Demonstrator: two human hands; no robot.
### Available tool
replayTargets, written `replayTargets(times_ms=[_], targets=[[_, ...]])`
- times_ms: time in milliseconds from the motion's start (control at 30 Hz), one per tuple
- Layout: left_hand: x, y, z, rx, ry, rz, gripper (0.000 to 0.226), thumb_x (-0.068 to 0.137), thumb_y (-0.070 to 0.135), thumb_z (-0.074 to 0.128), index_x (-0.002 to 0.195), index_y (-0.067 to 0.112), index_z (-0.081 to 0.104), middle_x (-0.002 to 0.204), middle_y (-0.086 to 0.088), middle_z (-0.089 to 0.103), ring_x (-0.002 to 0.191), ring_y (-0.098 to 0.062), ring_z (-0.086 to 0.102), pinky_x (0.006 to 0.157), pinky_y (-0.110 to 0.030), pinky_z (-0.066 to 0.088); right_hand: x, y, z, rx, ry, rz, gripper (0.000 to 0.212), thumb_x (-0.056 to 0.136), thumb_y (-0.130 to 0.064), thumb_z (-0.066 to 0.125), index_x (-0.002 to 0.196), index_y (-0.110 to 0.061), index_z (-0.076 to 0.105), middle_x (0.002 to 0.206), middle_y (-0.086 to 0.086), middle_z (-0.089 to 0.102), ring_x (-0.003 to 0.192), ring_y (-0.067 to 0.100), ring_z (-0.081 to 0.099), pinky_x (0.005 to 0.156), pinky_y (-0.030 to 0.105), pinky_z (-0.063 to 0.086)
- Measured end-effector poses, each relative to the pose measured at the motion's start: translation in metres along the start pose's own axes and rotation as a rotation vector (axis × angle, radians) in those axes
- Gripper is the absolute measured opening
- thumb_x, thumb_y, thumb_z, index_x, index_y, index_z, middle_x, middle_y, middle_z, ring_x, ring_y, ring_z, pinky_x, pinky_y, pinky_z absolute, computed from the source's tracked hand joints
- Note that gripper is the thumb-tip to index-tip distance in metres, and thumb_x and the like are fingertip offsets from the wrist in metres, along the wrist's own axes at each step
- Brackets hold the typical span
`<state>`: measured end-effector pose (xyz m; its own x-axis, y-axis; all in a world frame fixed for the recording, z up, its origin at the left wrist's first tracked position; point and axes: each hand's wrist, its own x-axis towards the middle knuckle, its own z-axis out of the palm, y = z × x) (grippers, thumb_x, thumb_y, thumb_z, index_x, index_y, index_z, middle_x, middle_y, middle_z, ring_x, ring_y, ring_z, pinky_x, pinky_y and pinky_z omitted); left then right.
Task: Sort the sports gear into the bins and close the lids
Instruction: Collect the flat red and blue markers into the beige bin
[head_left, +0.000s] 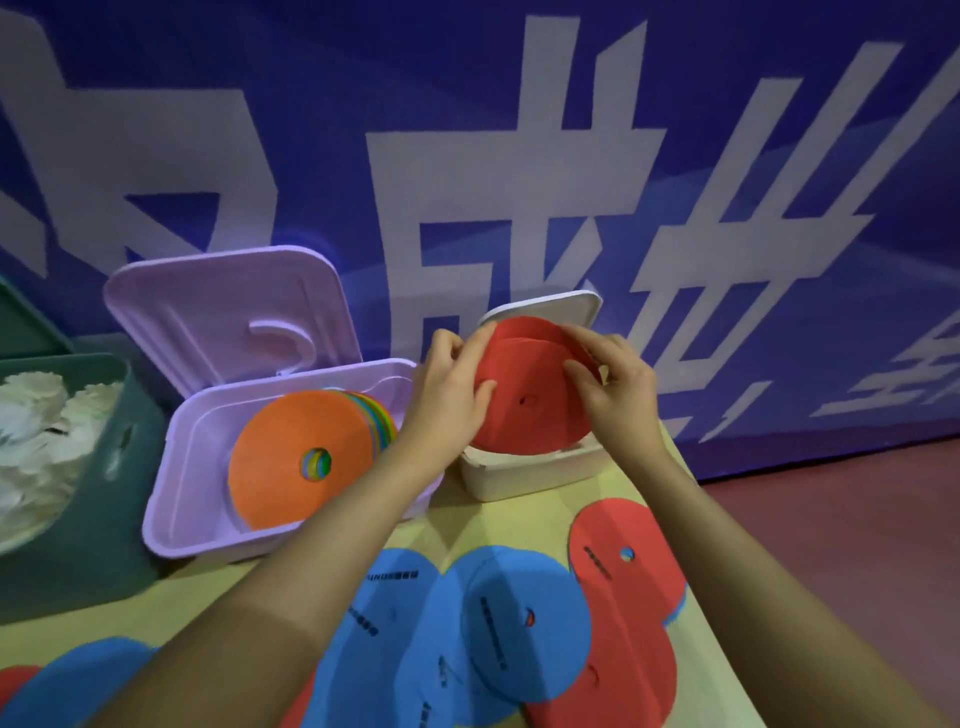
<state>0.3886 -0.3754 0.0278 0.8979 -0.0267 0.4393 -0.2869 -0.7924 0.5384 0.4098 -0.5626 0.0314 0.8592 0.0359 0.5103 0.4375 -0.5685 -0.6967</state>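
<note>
Both hands grasp a stack of red discs (530, 395), tilted on edge over the cream bin (519, 475). The left hand (449, 387) pinches its left rim; the right hand (615, 382) curls over its right rim. The stack hides most of the bin's interior; only the rim of its raised white lid (545, 304) shows. Beside it, the lilac bin (176, 499), lid up, holds an orange disc (291, 457) covering a multicoloured stack. Loose blue discs (415, 623) and red discs (618, 597) overlap on the table (208, 597), partly cut off below. A green bin (78, 545) of white items, too blurred to identify, is cropped at left.
</note>
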Motion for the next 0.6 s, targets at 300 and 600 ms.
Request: replayTargets(times_ms=[300, 600], targets=[[0.026, -0.01, 0.078, -0.012, -0.016, -0.233, 0.064, 0.08, 0.011, 0.067, 0.138, 0.025, 0.044, 0.105, -0.01, 0.045, 0.096, -0.031, 0.053, 0.088, -0.042, 0.046, 0.043, 0.084, 0.008, -0.088, -0.212, -0.065, 0.036, 0.088, -0.014, 0.061, 0.123, -0.024, 0.061, 0.103, -0.002, 0.063, 0.092, 0.017, 0.059, 0.078, 0.03, 0.048], [0.015, -0.019, 0.108, 0.495, -0.429, -0.265, 0.058, 0.091, 0.04, 0.049, 0.143, 0.024, 0.031, 0.137, -0.013, 0.034, 0.124, -0.034, 0.032, 0.103, -0.041, 0.024, 0.034, 0.143, 0.039, -0.42, -0.601, -0.014, 0.04, 0.087, -0.02, 0.057, 0.127, -0.019, 0.056, 0.122, 0.012, 0.055, 0.115, 0.036, 0.046, 0.098, 0.041, 0.031]])
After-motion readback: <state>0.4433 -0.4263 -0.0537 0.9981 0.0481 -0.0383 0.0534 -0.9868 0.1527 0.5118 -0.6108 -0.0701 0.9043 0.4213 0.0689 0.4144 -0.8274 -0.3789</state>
